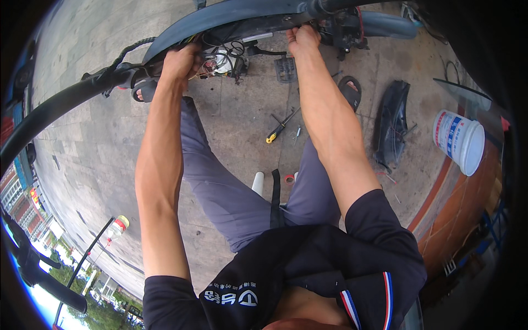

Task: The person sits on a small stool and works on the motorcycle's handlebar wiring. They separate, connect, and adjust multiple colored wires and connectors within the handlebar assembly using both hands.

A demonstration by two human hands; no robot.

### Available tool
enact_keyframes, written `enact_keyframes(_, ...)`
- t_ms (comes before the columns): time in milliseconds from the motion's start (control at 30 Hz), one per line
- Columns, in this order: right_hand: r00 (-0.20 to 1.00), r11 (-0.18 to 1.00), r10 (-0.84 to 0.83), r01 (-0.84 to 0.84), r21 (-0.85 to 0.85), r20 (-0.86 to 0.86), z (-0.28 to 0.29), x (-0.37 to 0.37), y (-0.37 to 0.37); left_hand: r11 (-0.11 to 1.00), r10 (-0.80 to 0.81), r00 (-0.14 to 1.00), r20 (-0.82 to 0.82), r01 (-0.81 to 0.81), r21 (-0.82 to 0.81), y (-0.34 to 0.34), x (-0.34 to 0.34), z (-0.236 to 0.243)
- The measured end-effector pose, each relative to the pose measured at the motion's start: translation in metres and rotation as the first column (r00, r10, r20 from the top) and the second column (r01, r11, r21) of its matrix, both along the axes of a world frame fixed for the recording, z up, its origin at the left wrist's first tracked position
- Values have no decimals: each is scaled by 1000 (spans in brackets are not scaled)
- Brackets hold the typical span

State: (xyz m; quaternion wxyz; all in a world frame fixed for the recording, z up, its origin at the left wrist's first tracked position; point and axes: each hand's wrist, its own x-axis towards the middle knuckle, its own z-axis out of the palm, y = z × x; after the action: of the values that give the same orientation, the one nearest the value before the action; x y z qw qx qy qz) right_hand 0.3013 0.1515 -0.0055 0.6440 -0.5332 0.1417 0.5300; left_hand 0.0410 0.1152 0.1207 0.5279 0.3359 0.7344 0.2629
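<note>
Across the top runs the dark blue-grey frame [225,22] of what looks like an electric bike. Under its left part, my left hand [183,59] is closed among thin wires [193,39] coming out of the frame. Beside that hand, a bundle of loose cables and connectors [234,55] hangs with a white piece among them. My right hand [304,39] is closed against the frame's lower edge farther right, its fingertips partly hidden. Just below it is a black pedal [286,70], and dark mechanical parts [346,33] sit to its right.
A yellow-and-black screwdriver [273,135] lies on the paving between my feet. To the right are a curved black cover [390,124] and a white bucket [459,142]. A red tape roll [289,179] lies nearer me. At left are a plastic bottle [117,225] and a handlebar grip [60,291].
</note>
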Motion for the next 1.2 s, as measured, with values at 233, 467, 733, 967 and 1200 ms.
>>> enact_keyframes(233, 998, 999, 6, -4, 32, -62, -1, 3, 0, 997, -48, 994, -96, 42, -67, 11, 17, -1)
enact_keyframes(467, 990, 986, 140, -136, 98, -35, -18, 15, -7, 998, 62, 972, 228, -59, -21, -2, 13, 2)
enact_keyframes(733, 988, 991, 127, -122, 54, -90, -24, 18, -3, 996, 83, 960, 269, -88, 8, -117, -40, -7)
enact_keyframes(967, 997, 997, 70, -69, 14, -25, -9, 8, 2, 875, 469, 820, 328, -380, -300, -284, -76, -19)
enact_keyframes(1200, 987, 988, 151, -151, -11, 56, -12, 10, 4, 808, 587, 729, 352, -502, -307, -403, -82, 16)
